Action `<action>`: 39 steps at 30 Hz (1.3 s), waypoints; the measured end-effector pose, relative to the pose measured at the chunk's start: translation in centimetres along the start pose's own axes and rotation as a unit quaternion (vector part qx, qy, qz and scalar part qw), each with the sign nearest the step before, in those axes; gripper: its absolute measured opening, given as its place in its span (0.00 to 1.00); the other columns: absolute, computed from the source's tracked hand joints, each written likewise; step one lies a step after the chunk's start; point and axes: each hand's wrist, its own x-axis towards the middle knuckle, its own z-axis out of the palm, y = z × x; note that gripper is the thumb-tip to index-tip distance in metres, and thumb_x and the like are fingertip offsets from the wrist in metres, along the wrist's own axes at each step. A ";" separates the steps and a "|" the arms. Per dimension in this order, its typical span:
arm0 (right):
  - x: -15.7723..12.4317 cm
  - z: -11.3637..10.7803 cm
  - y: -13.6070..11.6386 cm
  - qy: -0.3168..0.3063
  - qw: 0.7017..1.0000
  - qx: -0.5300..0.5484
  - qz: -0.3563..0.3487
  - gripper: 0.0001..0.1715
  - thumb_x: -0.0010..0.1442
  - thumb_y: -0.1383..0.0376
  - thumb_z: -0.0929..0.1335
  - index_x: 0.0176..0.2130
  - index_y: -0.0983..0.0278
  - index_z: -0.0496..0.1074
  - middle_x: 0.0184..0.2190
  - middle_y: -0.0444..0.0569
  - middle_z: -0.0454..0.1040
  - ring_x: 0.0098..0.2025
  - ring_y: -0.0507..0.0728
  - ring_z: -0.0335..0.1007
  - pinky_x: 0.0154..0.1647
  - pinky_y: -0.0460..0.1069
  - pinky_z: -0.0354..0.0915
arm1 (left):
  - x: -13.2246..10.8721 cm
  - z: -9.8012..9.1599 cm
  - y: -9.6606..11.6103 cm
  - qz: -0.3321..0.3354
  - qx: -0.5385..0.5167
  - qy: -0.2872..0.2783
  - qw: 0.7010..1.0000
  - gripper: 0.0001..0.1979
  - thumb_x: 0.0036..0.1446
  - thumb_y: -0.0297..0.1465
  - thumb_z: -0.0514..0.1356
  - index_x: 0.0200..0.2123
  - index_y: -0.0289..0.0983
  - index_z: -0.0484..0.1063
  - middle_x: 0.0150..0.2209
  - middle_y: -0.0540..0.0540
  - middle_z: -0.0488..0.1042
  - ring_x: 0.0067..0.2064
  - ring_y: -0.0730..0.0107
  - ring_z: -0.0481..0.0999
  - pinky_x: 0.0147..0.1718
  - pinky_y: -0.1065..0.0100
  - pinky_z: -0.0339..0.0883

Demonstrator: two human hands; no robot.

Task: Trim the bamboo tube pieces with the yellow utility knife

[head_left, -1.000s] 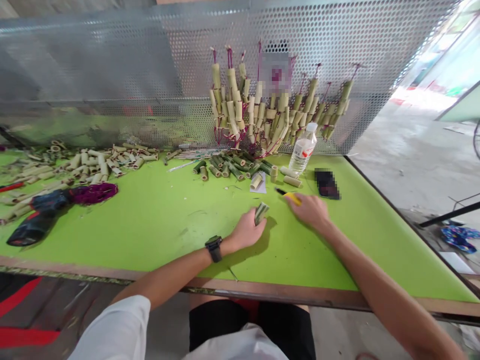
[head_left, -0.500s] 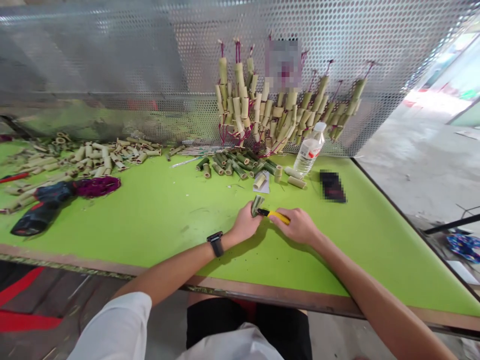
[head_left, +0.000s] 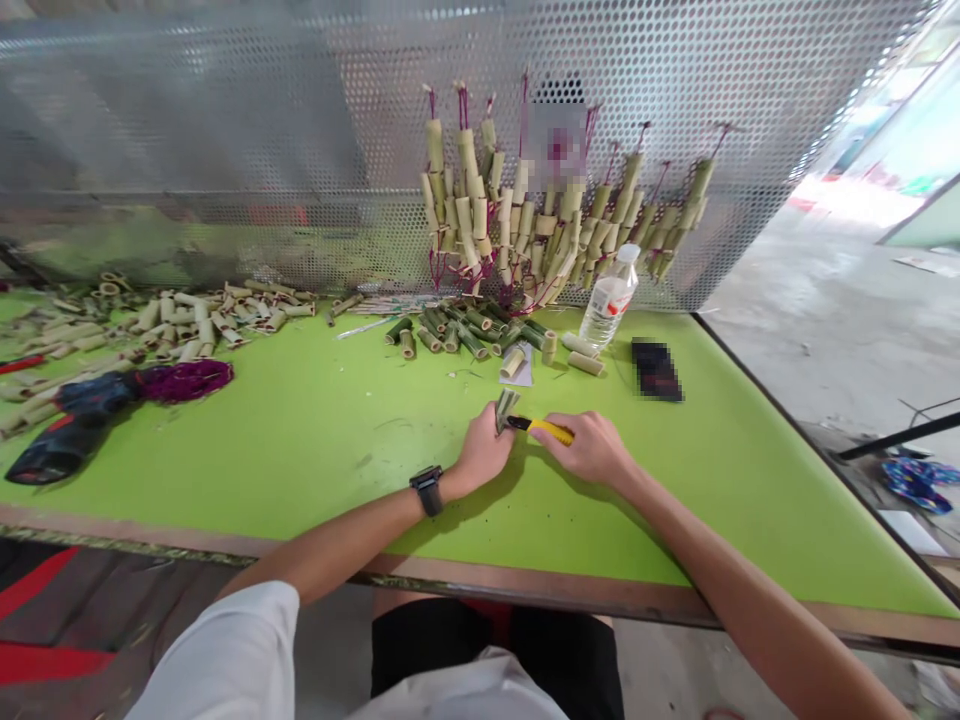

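Note:
My left hand (head_left: 484, 446) is closed around a short bamboo piece (head_left: 507, 405), whose upper end sticks out above the fingers. In my right hand (head_left: 589, 446) is a yellow utility knife (head_left: 551, 431), its black tip against the bamboo piece beside the left thumb. The blade itself is too small to make out. Just beyond the hands, a pale bamboo tube (head_left: 513, 361) lies on a small light sheet (head_left: 525, 378). Behind it sits a pile of dark green bamboo tubes (head_left: 469, 335).
A clear plastic bottle (head_left: 609, 302) and a dark blurred object (head_left: 657, 370) stand to the right. Strung bamboo pieces (head_left: 472, 205) hang on the perforated metal panel (head_left: 300, 120). At left are a power drill (head_left: 71, 425), purple cord (head_left: 189, 381) and a heap of cut bamboo (head_left: 202, 315).
The view has shifted slightly, so everything sits a little further left. Both hands keep their grips, with the knife still at the bamboo piece.

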 end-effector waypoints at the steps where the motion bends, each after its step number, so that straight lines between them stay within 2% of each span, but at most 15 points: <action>1: 0.2 -0.3 0.3 0.011 1.000 -0.005 0.012 0.36 0.74 0.38 0.61 0.31 0.60 0.77 0.21 0.48 0.73 0.20 0.53 0.59 0.25 0.51 0.51 | -0.2 0.0 0.0 0.000 0.005 0.000 1.000 0.06 0.64 0.25 0.62 0.36 0.40 0.68 0.29 0.51 0.74 0.30 0.66 0.69 0.32 0.66 0.57; 5: 0.8 -2.3 2.9 0.126 0.985 -0.029 0.116 0.36 0.75 0.39 0.61 0.40 0.63 0.81 0.22 0.50 0.75 0.20 0.55 0.62 0.24 0.51 0.54 | -1.0 0.2 0.2 0.031 0.007 -0.028 0.999 0.09 0.68 0.32 0.63 0.35 0.41 0.68 0.26 0.52 0.68 0.27 0.66 0.65 0.29 0.65 0.53; 8: 0.8 -3.2 4.0 0.203 0.969 -0.054 0.128 0.39 0.73 0.35 0.60 0.37 0.63 0.81 0.23 0.52 0.76 0.23 0.56 0.67 0.27 0.51 0.57 | -0.9 0.4 0.1 0.010 -0.006 -0.026 1.000 0.11 0.66 0.32 0.65 0.32 0.42 0.66 0.25 0.53 0.66 0.27 0.67 0.64 0.29 0.65 0.53; 10: 0.8 -2.8 3.6 0.200 0.973 -0.052 0.098 0.39 0.73 0.35 0.60 0.37 0.62 0.81 0.25 0.52 0.79 0.24 0.57 0.68 0.28 0.51 0.57 | -0.5 0.4 0.0 -0.005 -0.020 -0.005 1.000 0.11 0.65 0.31 0.67 0.33 0.41 0.66 0.25 0.54 0.66 0.28 0.68 0.65 0.29 0.66 0.55; 12: 0.6 -2.0 2.7 0.171 0.982 -0.037 0.070 0.40 0.72 0.34 0.60 0.36 0.61 0.80 0.25 0.51 0.78 0.24 0.56 0.68 0.28 0.50 0.56 | 0.0 0.3 -0.2 -0.020 -0.055 -0.007 0.998 0.10 0.66 0.32 0.66 0.36 0.41 0.67 0.25 0.55 0.65 0.27 0.70 0.66 0.28 0.68 0.56; 18: 0.1 -0.8 1.1 0.065 0.998 0.003 -0.001 0.38 0.72 0.35 0.61 0.28 0.60 0.72 0.20 0.48 0.72 0.20 0.54 0.60 0.26 0.50 0.53 | 0.6 -0.2 -0.5 -0.056 -0.142 -0.088 0.984 0.10 0.71 0.38 0.64 0.45 0.40 0.66 0.22 0.58 0.67 0.20 0.73 0.67 0.21 0.72 0.57; 22: -0.1 -0.8 0.9 0.019 0.999 0.023 -0.018 0.34 0.73 0.38 0.61 0.29 0.60 0.71 0.20 0.47 0.71 0.21 0.53 0.59 0.26 0.50 0.53 | 0.7 -0.2 -0.8 -0.051 -0.151 -0.114 0.981 0.10 0.70 0.35 0.62 0.49 0.41 0.64 0.21 0.60 0.66 0.18 0.71 0.68 0.18 0.73 0.56; 26: -0.1 -0.4 0.8 0.005 0.999 0.031 -0.029 0.34 0.73 0.39 0.60 0.28 0.60 0.69 0.20 0.45 0.68 0.21 0.52 0.57 0.27 0.50 0.52 | 0.9 -0.1 -1.1 -0.036 -0.141 -0.123 0.982 0.08 0.69 0.30 0.59 0.48 0.42 0.63 0.21 0.61 0.62 0.18 0.73 0.61 0.20 0.72 0.55; 29: 0.1 -0.1 1.1 -0.010 0.998 0.044 -0.036 0.36 0.73 0.37 0.59 0.27 0.60 0.68 0.20 0.44 0.66 0.21 0.52 0.55 0.26 0.50 0.51 | 0.9 -0.1 -1.2 -0.016 -0.119 -0.108 0.987 0.07 0.67 0.29 0.61 0.45 0.40 0.65 0.25 0.59 0.63 0.22 0.74 0.61 0.25 0.70 0.57; 32: 0.2 -0.2 1.6 -0.013 0.998 0.037 -0.041 0.37 0.73 0.37 0.59 0.28 0.60 0.71 0.20 0.45 0.68 0.20 0.52 0.56 0.26 0.50 0.52 | 0.8 -0.1 -1.1 -0.002 -0.092 -0.105 0.990 0.06 0.65 0.28 0.62 0.44 0.39 0.66 0.27 0.57 0.65 0.26 0.73 0.63 0.28 0.69 0.58; 36: 0.2 0.0 1.8 0.006 0.999 0.016 -0.039 0.37 0.74 0.37 0.59 0.30 0.60 0.75 0.20 0.47 0.72 0.19 0.53 0.59 0.25 0.50 0.52 | 0.9 -0.2 -1.1 -0.017 -0.095 -0.129 0.987 0.05 0.67 0.29 0.60 0.45 0.39 0.66 0.26 0.57 0.65 0.24 0.73 0.63 0.27 0.69 0.57; 39: 0.4 0.4 1.6 0.023 0.999 -0.002 -0.034 0.37 0.74 0.38 0.60 0.31 0.60 0.78 0.20 0.48 0.73 0.19 0.54 0.61 0.24 0.50 0.52 | 1.0 -0.2 -0.9 -0.041 -0.098 -0.114 0.988 0.05 0.67 0.29 0.60 0.43 0.40 0.65 0.25 0.58 0.65 0.23 0.74 0.64 0.25 0.70 0.57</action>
